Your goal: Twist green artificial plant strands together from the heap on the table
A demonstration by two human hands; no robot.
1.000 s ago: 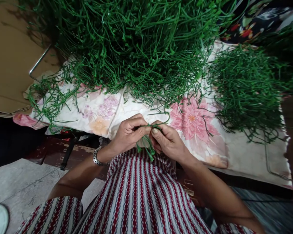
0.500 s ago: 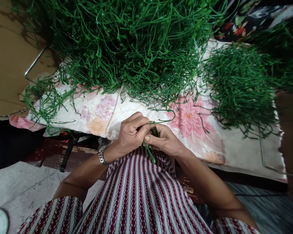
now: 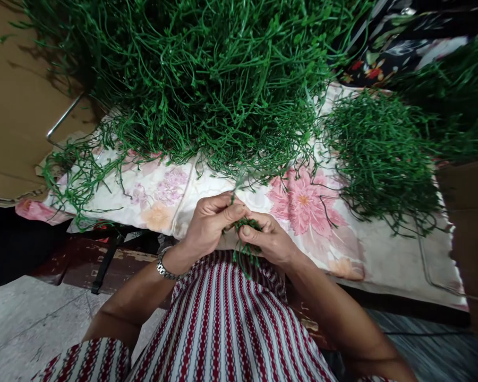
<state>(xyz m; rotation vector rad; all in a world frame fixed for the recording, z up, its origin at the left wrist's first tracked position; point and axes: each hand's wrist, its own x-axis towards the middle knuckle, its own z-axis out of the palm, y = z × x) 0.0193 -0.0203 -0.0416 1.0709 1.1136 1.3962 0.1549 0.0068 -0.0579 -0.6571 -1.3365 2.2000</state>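
Note:
My left hand (image 3: 209, 225), with a metal watch (image 3: 165, 265) at the wrist, is closed, thumb and forefinger pinching a thin green stem (image 3: 233, 197) that sticks up and blurs at its top. Close beside it my right hand (image 3: 274, 241) is closed around a small bunch of green stems (image 3: 247, 252), whose tips hang below the fingers. The stems look like plastic, with small forked tips. Both hands are just above my lap, at the near edge of a flowered cloth (image 3: 207, 183). Beyond them rises a large heap of the same green stems (image 3: 207, 85).
A smaller pile of stems (image 3: 382, 154) lies at the right, and loose stems (image 3: 83, 183) spread at the left. Cardboard (image 3: 16, 122) stands on the left beside a bent metal rod (image 3: 65, 114). Dark flowered fabric (image 3: 366, 69) shows at the back right.
The long stem that stretched rightward from my fingers no longer lies there; a blurred stem now points up from my left hand. The bunch has turned, with more tips showing below.

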